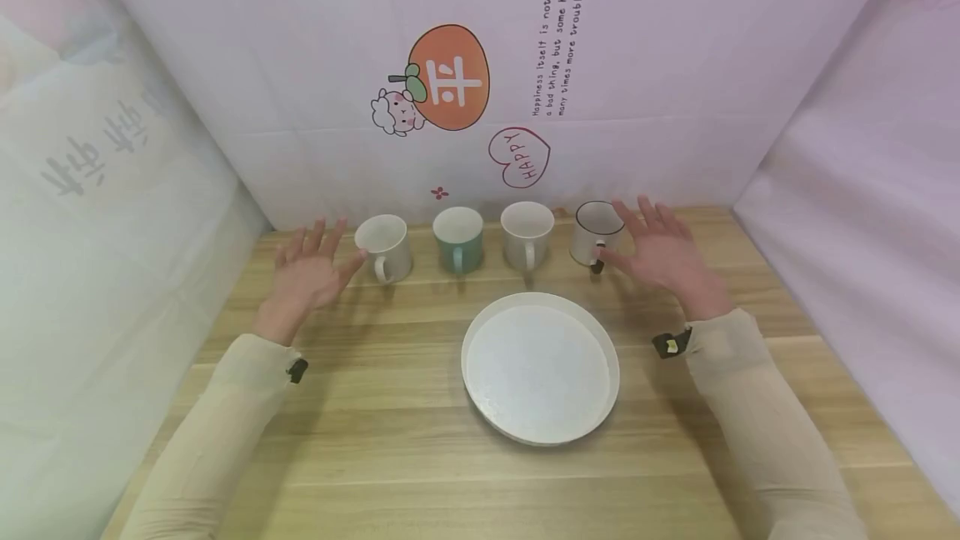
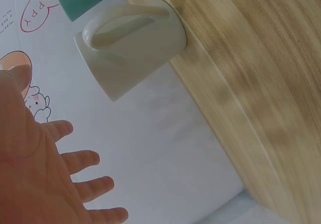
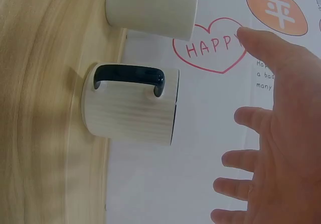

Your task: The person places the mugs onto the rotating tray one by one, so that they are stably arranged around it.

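Four mugs would exceed a count, so several mugs stand in a row at the back of the table, handles toward me. At the left end is a white mug [image 1: 392,252], with my left hand [image 1: 306,277] beside it, fingers spread and holding nothing. A teal mug [image 1: 459,244] and another white mug [image 1: 527,240] stand in the middle. The right-end mug [image 1: 592,240] is white with a black rim and black handle [image 3: 129,76]. My right hand [image 1: 663,252] is spread beside it, its thumb overlapping it in the head view. In front lies a round white tray [image 1: 540,373].
The wooden table [image 1: 360,440] ends at a white printed cloth [image 1: 300,90] hanging behind the mugs. More white cloth hangs along the left side [image 1: 90,273] and right side [image 1: 862,190]. Each sleeve has a small black device [image 1: 671,345] at the wrist.
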{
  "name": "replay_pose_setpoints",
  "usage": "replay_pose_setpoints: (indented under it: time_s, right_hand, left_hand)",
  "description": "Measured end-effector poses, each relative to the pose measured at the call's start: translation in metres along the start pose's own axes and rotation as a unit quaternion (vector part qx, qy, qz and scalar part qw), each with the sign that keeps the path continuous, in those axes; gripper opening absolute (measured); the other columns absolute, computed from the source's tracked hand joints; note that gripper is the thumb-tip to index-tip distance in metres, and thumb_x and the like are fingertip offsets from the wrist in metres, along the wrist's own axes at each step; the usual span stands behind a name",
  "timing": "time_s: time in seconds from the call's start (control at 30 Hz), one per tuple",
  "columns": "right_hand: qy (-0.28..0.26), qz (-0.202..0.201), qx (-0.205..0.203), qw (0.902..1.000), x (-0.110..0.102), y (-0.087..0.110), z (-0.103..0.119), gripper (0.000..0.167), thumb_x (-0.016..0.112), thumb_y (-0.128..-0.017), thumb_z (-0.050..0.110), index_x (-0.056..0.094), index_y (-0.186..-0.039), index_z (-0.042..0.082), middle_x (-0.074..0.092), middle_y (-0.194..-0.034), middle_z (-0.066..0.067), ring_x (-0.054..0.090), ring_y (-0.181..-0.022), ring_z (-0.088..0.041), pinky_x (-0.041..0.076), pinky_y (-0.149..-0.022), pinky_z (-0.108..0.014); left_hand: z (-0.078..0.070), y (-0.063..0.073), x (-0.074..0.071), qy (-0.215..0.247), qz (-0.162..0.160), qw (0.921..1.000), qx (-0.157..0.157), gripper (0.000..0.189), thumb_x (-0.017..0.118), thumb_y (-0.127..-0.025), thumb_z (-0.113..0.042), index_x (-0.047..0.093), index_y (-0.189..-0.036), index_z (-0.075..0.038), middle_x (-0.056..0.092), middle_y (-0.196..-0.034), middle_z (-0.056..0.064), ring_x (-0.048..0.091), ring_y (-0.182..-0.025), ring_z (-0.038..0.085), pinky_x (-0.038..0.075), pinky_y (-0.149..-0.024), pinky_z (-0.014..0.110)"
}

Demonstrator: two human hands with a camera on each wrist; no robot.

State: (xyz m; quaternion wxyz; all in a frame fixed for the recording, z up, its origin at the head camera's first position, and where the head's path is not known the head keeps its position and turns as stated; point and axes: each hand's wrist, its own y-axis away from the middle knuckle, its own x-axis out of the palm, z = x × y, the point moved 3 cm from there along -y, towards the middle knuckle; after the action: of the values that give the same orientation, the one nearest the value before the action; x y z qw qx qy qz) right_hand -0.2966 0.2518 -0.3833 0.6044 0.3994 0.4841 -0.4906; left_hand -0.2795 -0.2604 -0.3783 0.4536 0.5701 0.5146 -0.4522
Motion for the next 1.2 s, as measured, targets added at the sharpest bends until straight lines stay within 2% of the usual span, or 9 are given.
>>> replay_pose_setpoints:
  time_s: [0.23,0.63,0.9,1.2]
  right_hand:
    - [-0.003,-0.008,-0.004,0.9999,0.0012,-0.0017,-0.0019,0.091,0.046,-0.096,0.067,0.007,-0.162,0.019,0.000,-0.165,-0.030,0.001,-0.151,-0.053,0.008,-0.119,-0.071]
    - [-0.015,-0.010,-0.004,0.9998,0.0018,-0.0029,-0.0029,0.093,0.043,-0.093,0.074,0.012,-0.162,0.019,0.009,-0.164,-0.031,0.008,-0.149,-0.055,0.011,-0.118,-0.072]
    - [-0.020,-0.017,-0.018,0.9995,0.0013,-0.0024,-0.0019,0.086,0.048,-0.097,0.063,0.018,-0.160,0.015,0.016,-0.161,-0.033,0.013,-0.149,-0.054,0.014,-0.119,-0.070]
    - [-0.015,-0.020,-0.033,0.9991,0.0010,-0.0008,-0.0026,0.083,0.044,-0.098,0.064,0.024,-0.158,0.009,0.025,-0.160,-0.031,0.021,-0.148,-0.051,0.021,-0.120,-0.064]
  left_hand:
    - [-0.0007,0.0008,-0.0005,0.003,-0.008,0.9999,0.007,0.083,0.017,-0.098,-0.074,-0.001,-0.162,-0.025,-0.003,-0.168,0.019,-0.003,-0.152,0.050,0.001,-0.117,0.074]
    - [-0.0020,0.0000,-0.0017,0.014,-0.032,0.9992,0.021,0.080,0.027,-0.100,-0.068,0.008,-0.162,-0.021,0.006,-0.168,0.020,0.005,-0.152,0.049,0.010,-0.120,0.070]
    - [-0.0020,0.0004,-0.0007,0.016,-0.040,0.9987,0.028,0.078,0.029,-0.102,-0.064,0.013,-0.161,-0.017,0.015,-0.165,0.025,0.015,-0.149,0.052,0.021,-0.118,0.069]
    - [-0.0029,0.0003,0.0002,0.037,-0.057,0.9972,0.032,0.072,0.045,-0.102,-0.052,0.023,-0.159,-0.014,0.029,-0.160,0.025,0.027,-0.146,0.048,0.034,-0.111,0.068]
